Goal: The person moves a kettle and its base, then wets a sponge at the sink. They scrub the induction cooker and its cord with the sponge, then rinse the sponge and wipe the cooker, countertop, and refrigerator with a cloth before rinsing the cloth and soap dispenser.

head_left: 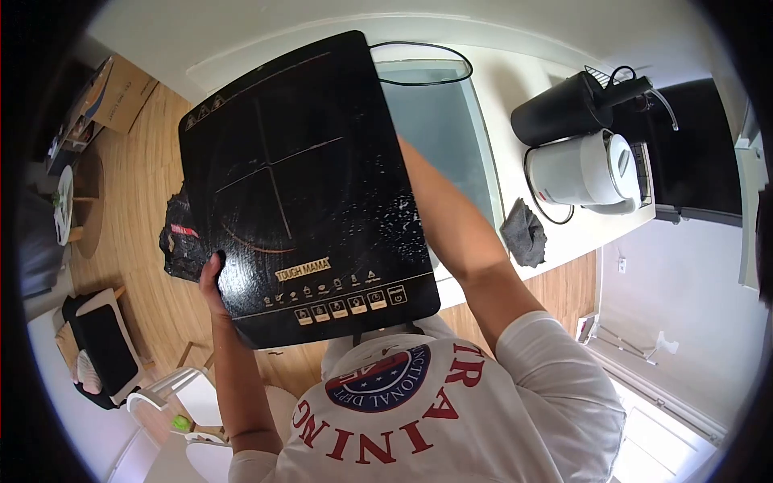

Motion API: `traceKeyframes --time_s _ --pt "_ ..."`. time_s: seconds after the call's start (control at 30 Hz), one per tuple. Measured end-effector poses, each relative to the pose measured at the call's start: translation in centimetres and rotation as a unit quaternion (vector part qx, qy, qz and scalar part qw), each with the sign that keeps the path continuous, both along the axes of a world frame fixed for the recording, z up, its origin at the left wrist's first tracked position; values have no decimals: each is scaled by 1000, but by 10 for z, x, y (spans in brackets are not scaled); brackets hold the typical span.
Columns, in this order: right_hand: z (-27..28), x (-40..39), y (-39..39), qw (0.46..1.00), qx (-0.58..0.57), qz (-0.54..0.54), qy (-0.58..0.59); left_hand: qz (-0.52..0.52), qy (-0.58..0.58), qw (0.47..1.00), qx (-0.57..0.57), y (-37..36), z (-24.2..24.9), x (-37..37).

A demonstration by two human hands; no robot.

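A black induction cooker [314, 193] with a glossy, white-speckled top fills the middle of the head view, tilted up toward me. My left hand [211, 282] grips its lower left edge, the thumb lying over the top surface. The right forearm reaches behind the cooker's right side, so my right hand is hidden by it. Past the cooker's upper right corner, a black cord [423, 80] loops over the glass panel. A crumpled black plastic bag [179, 241] with a red label shows beyond the left edge.
On the white counter [515, 72] at the right are a white electric kettle [576, 171], a black cylindrical appliance [560, 111] and a grey cloth [523, 235]. A cardboard box [125, 92] stands on the wooden floor at the far left. A white chair [189, 394] is at lower left.
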State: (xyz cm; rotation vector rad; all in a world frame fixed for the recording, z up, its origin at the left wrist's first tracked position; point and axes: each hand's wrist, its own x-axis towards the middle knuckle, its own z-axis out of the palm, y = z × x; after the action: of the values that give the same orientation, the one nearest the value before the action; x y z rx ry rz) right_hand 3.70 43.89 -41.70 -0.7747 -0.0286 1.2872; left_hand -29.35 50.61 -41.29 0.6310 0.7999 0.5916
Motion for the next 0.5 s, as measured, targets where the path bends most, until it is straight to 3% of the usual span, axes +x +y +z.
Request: traceKeyframes --time_s 0.17,0.27,0.33,0.37,0.5 --pt "-1 -20 -11 984 -13 165 67 16 -23 998 51 -3 0 -9" --pt "1 -23 -4 982 -21 172 77 30 -42 996 67 -3 -9 -17" --pt "-11 -27 15 966 64 242 71 64 -58 996 17 -15 -7 -11" --pt "-66 -31 51 949 132 283 47 54 -75 995 26 -20 0 -5" --pt "-31 -22 69 971 103 205 65 67 -51 996 40 -10 -12 -20"
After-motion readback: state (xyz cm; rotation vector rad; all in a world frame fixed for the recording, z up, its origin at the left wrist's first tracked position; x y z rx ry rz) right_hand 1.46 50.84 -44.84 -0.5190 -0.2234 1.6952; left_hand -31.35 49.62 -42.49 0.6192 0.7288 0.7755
